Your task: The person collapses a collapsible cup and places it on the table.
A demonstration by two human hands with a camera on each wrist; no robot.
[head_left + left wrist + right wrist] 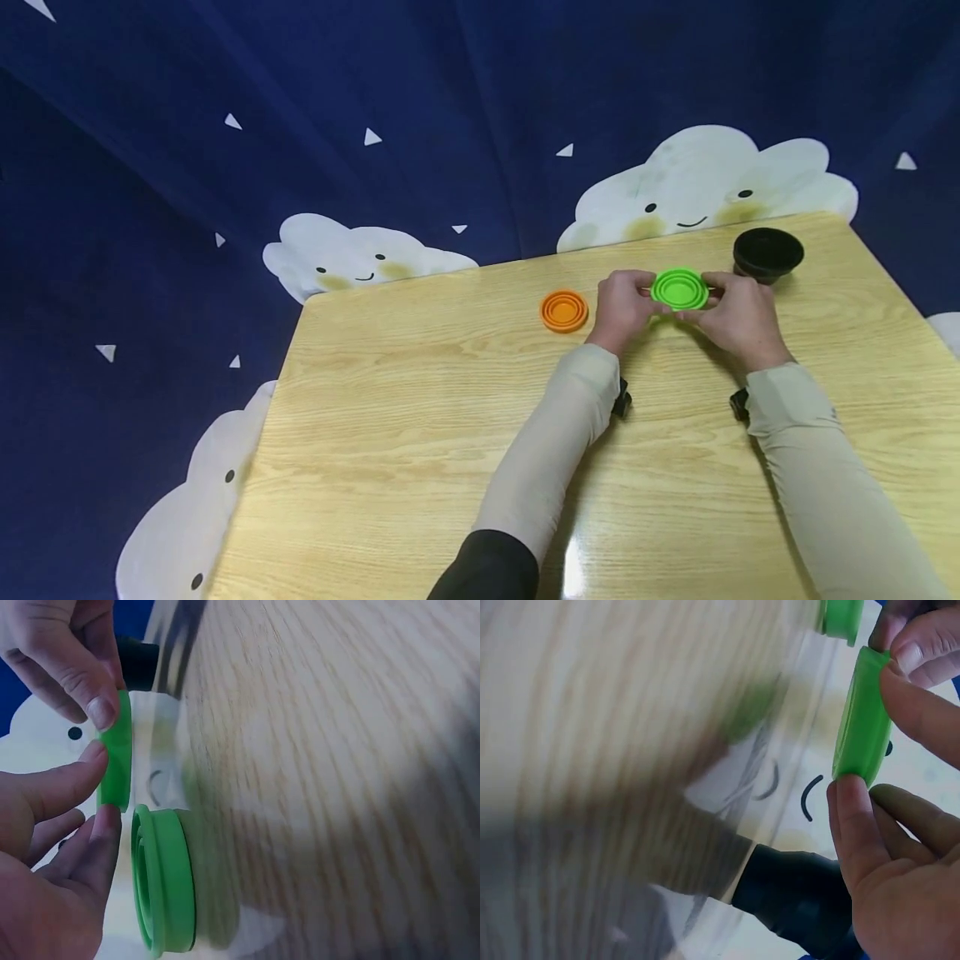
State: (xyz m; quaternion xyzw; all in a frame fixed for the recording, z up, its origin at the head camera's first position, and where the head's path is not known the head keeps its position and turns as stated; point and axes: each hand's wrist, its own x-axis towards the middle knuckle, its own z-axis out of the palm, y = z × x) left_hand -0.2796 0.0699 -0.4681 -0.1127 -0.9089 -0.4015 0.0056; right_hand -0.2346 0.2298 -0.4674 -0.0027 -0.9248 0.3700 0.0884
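Between both hands is a green collapsible cup (679, 289), folded flat into concentric rings and lifted off the table. My left hand (622, 308) pinches its left edge with thumb and fingertips. On the opposite edge, my right hand (740, 316) pinches it the same way. In the left wrist view the green cup (115, 761) is seen edge-on with fingertips on its rim. An orange folded cup (563, 311) lies on the table just left of my left hand; in the wrist views it looks green.
A black bowl (767, 254) stands near the table's back edge, just beyond my right hand. The light wooden table (420, 400) meets a dark blue curtain (420, 100) with white clouds along its back and left sides.
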